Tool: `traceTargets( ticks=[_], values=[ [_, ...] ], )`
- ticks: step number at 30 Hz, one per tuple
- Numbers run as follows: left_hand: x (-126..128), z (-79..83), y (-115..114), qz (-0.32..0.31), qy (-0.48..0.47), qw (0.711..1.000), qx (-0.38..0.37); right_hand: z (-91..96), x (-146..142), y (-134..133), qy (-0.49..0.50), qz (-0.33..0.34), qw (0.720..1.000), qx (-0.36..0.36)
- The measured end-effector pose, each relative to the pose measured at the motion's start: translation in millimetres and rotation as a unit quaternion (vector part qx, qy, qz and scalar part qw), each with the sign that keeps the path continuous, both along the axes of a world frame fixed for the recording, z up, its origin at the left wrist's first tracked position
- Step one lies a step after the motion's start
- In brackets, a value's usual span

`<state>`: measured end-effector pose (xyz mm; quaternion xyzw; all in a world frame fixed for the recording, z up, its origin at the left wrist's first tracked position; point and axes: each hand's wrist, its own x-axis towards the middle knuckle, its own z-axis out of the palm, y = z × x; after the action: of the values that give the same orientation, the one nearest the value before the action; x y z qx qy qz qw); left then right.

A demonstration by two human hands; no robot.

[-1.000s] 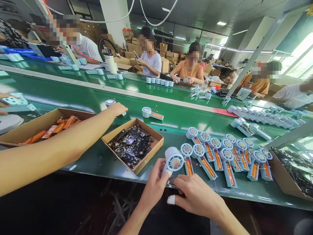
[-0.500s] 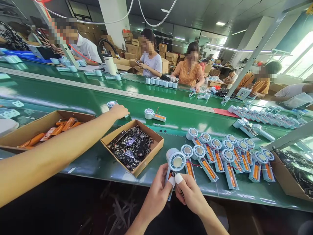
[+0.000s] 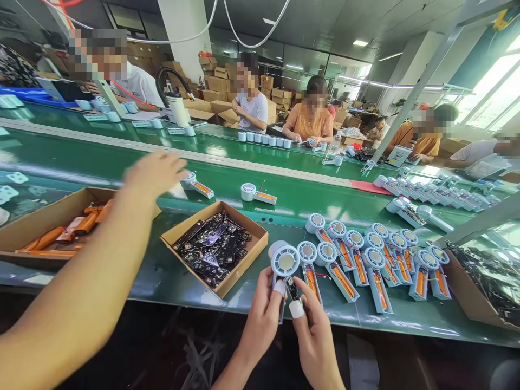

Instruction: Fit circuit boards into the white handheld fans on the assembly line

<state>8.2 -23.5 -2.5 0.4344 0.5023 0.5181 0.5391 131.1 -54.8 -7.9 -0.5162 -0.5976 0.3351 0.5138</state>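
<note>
Well, I hold my left hand (image 3: 260,319) and right hand (image 3: 314,338) at the near edge of the green table (image 3: 162,281), grip clamped on the pale blue plastic handheld fan (image 3: 285,261). Cardboard box of black circuit boards (image 3: 239,271) crowds left, laid-out fans (image 3: 368,259) right, a co-worker's arm (image 3: 93,271) further left. Fan stands upright, round head up, grille toward me.
</note>
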Motion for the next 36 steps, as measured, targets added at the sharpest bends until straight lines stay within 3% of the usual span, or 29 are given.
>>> traceTargets(
  ticks=[3,6,15,19,23,29,34,36],
  values=[
    [0.7,-2.6,-1.3,-0.014,-0.061,0.998,-0.004,-5.8,-0.7,8.8,-0.068,-0.046,0.995,0.056],
    [3.9,-5.3,-5.4,0.002,-0.077,0.997,-0.01,-7.4,-4.0,10.6,-0.135,-0.046,0.986,0.09],
    [21.5,-2.8,-3.0,0.042,-0.065,0.997,-0.018,-18.1,-12.1,7.8,-0.27,-0.059,0.956,0.097],
    [20.2,-0.7,2.1,0.059,-0.068,0.996,-0.017,-9.8,-10.0,13.2,-0.347,-0.051,0.932,0.092],
    [12.3,-6.3,2.9,0.066,-0.037,0.996,-0.039,13.6,-3.8,12.2,-0.46,0.04,0.887,0.031],
    [5.1,-28.7,4.2,0.058,-0.118,0.988,-0.082,37.9,20.1,15.6,-0.433,0.225,0.872,-0.028],
    [3.2,-33.0,3.6,0.065,-0.121,0.989,-0.055,26.9,21.4,20.0,-0.488,0.242,0.839,-0.013],
    [3.0,-28.7,4.8,0.065,-0.141,0.986,-0.064,19.1,17.0,22.0,-0.492,0.226,0.84,-0.013]
  ],
)
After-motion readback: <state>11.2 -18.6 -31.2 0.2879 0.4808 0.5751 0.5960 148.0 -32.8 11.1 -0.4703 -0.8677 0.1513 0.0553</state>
